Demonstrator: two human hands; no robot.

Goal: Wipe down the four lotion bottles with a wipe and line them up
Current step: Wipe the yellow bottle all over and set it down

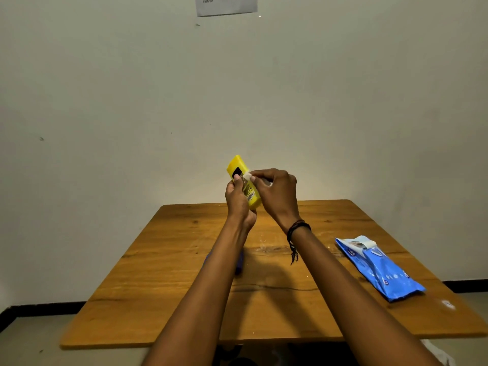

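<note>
Wooden worktop (163, 286) against a plain pale wall; a paper sheet (226, 5) is taped high up, cut off by the frame. Blue wipe pack (380, 268) lies flat at right. Left hand (239, 200) is clamped round a yellow lotion bottle (241, 178), held tilted above the far edge. Right hand (277, 192) pinches a small white wipe (247, 176) against it. A purple object (239, 262), possibly another bottle, is mostly hidden behind the left forearm.

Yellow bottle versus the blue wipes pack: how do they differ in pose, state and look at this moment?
The yellow bottle is held up off the table in the left hand, tilted, while the right hand presses a white wipe to it. The blue wipes pack lies flat and untouched on the wooden table. The bottle looks rigid; the pack soft and crinkled. Both carry printed labels.
</note>
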